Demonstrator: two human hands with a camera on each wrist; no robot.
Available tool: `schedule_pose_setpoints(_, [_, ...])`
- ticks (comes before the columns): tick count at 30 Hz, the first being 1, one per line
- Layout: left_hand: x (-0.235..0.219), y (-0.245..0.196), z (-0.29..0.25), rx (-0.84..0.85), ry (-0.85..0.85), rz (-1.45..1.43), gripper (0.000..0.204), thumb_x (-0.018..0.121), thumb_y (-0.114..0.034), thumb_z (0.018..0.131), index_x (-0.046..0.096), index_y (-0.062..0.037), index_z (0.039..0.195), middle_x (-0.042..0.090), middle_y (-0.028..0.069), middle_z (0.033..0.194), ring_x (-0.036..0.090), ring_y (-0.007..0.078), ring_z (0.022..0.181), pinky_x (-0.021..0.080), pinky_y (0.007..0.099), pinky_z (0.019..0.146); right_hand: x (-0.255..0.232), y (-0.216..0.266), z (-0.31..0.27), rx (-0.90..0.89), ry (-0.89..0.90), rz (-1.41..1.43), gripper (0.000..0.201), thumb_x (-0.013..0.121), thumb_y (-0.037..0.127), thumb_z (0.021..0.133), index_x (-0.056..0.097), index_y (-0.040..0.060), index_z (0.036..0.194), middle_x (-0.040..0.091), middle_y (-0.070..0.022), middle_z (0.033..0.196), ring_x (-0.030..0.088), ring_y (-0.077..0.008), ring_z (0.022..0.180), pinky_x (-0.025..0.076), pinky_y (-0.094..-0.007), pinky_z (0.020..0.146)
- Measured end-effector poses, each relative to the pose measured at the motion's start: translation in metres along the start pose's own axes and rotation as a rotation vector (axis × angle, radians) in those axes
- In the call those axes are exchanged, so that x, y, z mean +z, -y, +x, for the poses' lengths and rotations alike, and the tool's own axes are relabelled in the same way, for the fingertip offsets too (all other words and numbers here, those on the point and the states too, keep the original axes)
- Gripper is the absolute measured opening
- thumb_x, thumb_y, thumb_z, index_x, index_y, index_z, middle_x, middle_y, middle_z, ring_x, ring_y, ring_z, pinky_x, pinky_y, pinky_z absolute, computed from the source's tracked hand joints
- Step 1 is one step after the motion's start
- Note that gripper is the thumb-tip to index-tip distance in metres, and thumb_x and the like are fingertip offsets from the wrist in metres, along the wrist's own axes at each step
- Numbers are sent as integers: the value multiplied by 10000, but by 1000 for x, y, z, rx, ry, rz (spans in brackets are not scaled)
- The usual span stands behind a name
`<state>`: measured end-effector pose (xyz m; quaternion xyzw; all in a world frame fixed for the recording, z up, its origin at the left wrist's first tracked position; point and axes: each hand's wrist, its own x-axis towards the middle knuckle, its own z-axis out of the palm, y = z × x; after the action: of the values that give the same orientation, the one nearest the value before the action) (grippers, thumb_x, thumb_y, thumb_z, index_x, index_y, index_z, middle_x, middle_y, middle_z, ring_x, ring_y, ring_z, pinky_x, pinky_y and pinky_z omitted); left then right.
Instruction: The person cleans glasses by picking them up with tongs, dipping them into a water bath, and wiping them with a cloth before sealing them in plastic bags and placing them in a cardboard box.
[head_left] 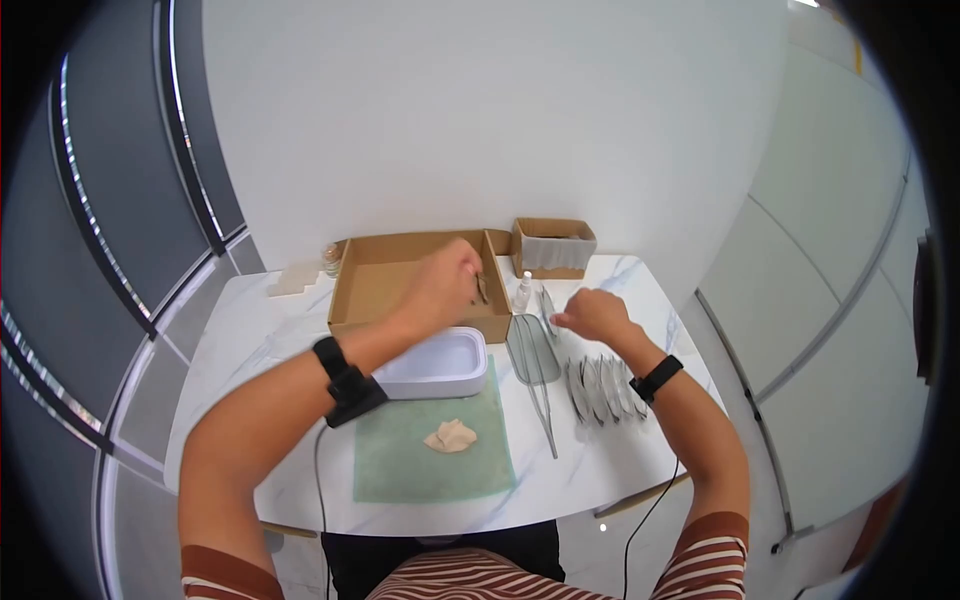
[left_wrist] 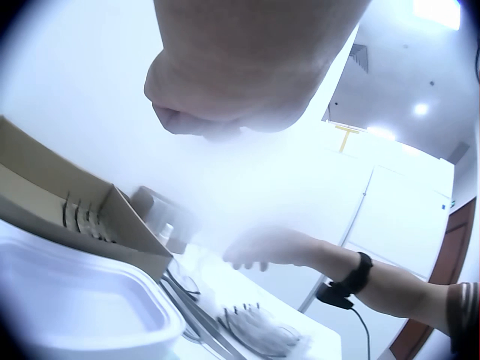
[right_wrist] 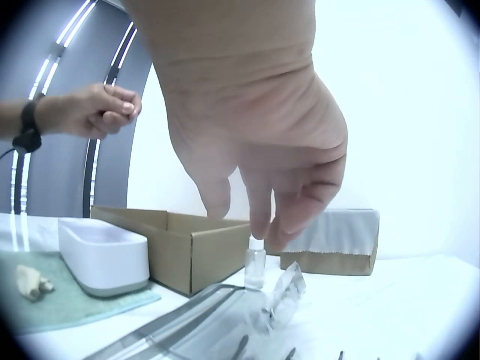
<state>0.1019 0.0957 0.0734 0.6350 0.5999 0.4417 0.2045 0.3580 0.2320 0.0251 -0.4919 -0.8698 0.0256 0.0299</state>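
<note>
My left hand (head_left: 450, 275) is raised over the right end of a shallow cardboard box (head_left: 385, 285), its fingers curled, with nothing visible in them in the right wrist view. Several thin, dark, curved pieces (left_wrist: 86, 221) stand against that end of the box. My right hand (head_left: 600, 315) hangs above the table right of the box, fingers loosely bent and thumb apart from the forefinger. Below its fingertips lies a shiny silver packet (right_wrist: 286, 296), near a small clear bottle (right_wrist: 255, 266) with a white cap. A row of several slim silver packets (head_left: 605, 390) lies nearer the right forearm.
A white tub (head_left: 440, 385) stands before the box, by a green cloth (head_left: 400, 470) bearing a crumpled beige cloth (head_left: 452, 436). A long grey metal tool (head_left: 535, 365) lies right of them. A lined cardboard bin (head_left: 550, 270) and a jar (head_left: 331, 260) stand at the back.
</note>
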Motion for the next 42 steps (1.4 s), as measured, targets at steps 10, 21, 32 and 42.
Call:
schedule_pose_setpoints(10, [68,-22,-27,-301,214,-562,368,604,-358,983,610,-37,1164,645,56,1045,636,149,886,544,310,746,48,-8,39,112,80,-124,580,700,603,830,769,49,988,766,-150,990,733,-328,965,571,-435,802])
schedule_pose_setpoints(21, [137,-1,24,-448,156,-820,703,483,-604,1013,457,-67,1467,509,152,1416,544,301,1253,448,450,1046,43,-37,38,15,-266,192,331,679,367,879,767,49,851,729,-200,824,709,-389,821,558,-485,733])
schedule_pose_setpoints(32, [68,5,9,-443,157,-1062,409,648,-438,991,605,-93,1207,648,14,968,622,105,739,535,262,660,-60,24,-53,-444,-248,754,256,707,220,969,710,-33,1007,682,-111,832,603,-171,735,508,-319,665])
schedule_pose_setpoints(42, [-21,19,-55,-103,-220,-1111,212,631,-299,1022,583,-97,1066,636,-21,828,574,46,595,506,228,512,-60,122,-66,-569,-269,1062,245,674,233,1002,708,-4,1057,699,-61,1130,616,-108,908,544,-277,750])
